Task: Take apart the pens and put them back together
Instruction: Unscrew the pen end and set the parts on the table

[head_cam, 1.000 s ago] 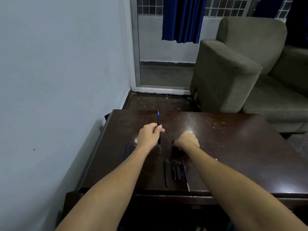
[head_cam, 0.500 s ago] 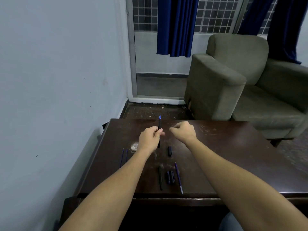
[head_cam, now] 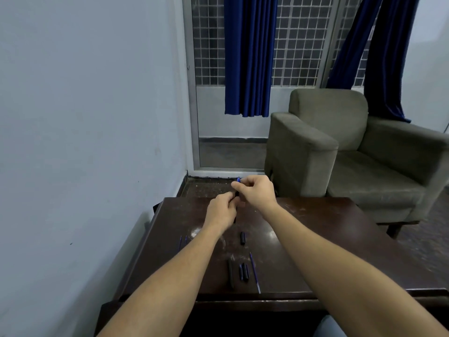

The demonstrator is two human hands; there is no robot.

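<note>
My left hand [head_cam: 221, 210] grips the lower part of a dark pen [head_cam: 236, 194] held upright above the far side of the dark wooden table [head_cam: 315, 251]. My right hand [head_cam: 257, 192] pinches the pen's upper end, where a blue tip [head_cam: 238, 179] shows. On the table lie loose pen parts: a short black cap [head_cam: 242, 238], a black barrel [head_cam: 230, 272], two short black pieces [head_cam: 244, 272], a blue refill [head_cam: 254, 272], and two thin blue refills [head_cam: 183, 242] at the left.
A grey wall [head_cam: 85, 142] runs close along the table's left side. A grey-green armchair [head_cam: 352, 154] stands behind the table at the right. Blue curtains [head_cam: 247, 57] hang over a grilled window.
My right hand has let go of the black cap, left it on the table, and risen to the top of the pen in my left hand. The view has tilted upward.
</note>
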